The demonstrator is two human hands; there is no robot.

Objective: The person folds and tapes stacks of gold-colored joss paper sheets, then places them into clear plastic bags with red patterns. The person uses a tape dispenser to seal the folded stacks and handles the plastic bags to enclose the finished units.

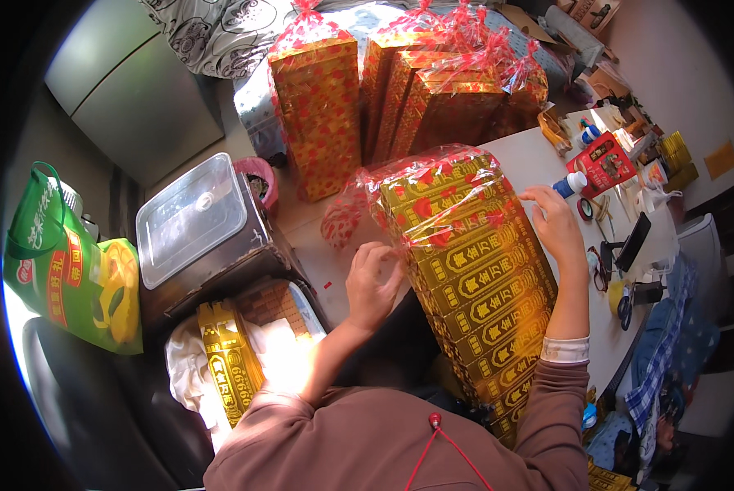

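A tall stack of gold boxes (477, 307) printed with black writing leans against me, tilted from upper left to lower right. A clear plastic bag with red hearts (446, 202) covers its top end, and the lower boxes are bare. My left hand (372, 285) is at the stack's left side, fingers curled on the bag's edge. On the opposite side, my right hand (551, 218) pinches the bag's rim with its fingertips. Part of the bag (342, 224) bulges out at the upper left.
Several wrapped gold stacks (318, 110) stand ahead, tied at the top. At right, a white table (526, 153) bears bottles, scissors (624, 310), tape (584, 208) and a phone (636, 242) on a stand. A lidded plastic bin (192, 221), green bag (72, 264) and flat gold packaging (232, 362) are at left.
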